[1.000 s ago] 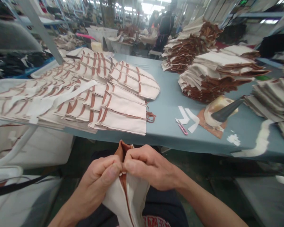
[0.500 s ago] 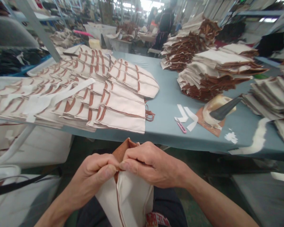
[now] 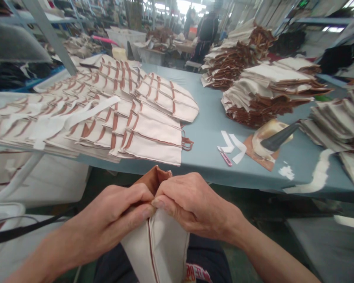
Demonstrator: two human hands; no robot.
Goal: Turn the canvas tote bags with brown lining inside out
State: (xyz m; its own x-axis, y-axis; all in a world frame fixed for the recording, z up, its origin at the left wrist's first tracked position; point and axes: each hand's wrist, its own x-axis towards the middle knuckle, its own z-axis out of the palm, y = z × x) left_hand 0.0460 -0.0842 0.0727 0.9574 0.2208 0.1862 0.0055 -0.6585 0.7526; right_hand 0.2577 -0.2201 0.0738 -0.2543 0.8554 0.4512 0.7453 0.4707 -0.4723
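Note:
A cream fabric bag piece (image 3: 168, 239) with brown lining hangs over my lap, its brown-edged seam running down the front. My left hand (image 3: 126, 206) pinches its upper edge beside the seam. Right against it, my right hand (image 3: 188, 200) grips the same edge, thumb and fingers pressed together. Both thumbs meet at the top of the seam. Behind my knuckles the bag's brown inside shows, partly open. The fingertips hide the exact spot they press.
Overlapping cream pieces (image 3: 153, 133) cover the left of the blue table (image 3: 206, 149). Taller stacks (image 3: 253, 90) stand at the right. Near the front lie pink thread snips (image 3: 225, 157), white strips (image 3: 238, 147) and a glue pot with a dark-handled brush (image 3: 275, 139). A person (image 3: 206, 33) stands far back.
My left hand has moved slightly right and its fingers now press against the right hand's. The brown opening shows a little more, and the seam edges are drawn together.

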